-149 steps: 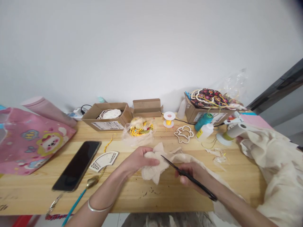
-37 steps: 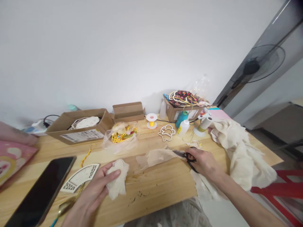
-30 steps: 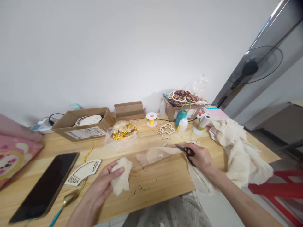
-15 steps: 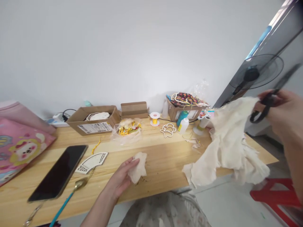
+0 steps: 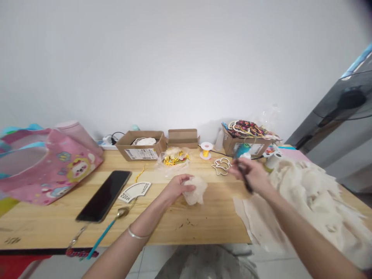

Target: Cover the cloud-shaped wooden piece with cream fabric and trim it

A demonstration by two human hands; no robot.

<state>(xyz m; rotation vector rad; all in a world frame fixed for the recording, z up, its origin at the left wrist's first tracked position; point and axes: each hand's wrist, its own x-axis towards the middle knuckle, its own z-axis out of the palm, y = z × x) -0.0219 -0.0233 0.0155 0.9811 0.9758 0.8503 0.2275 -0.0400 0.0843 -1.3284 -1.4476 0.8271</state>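
Note:
Between the thumb and fingers of my left hand is a small, crumpled piece of thin cream cloth, just above the table. My right hand is closed around black scissors, blurred by motion, to the right of that piece. Beneath and beyond my right forearm, a big heap of cream cloth lies on the right end of the table, part of it hanging over the front edge. Dark specks dot the wood below my left hand.
On the wooden table lie a phone, a fan-shaped wooden piece and a spoon with a blue handle. Behind stand cardboard boxes, a yellow thread spool and wooden cutouts. A pink bag sits left.
My right hand has moved left and down with the scissors, toward my left hand. The large cream cloth, raised earlier, now lies heaped on the table. The view has turned left.

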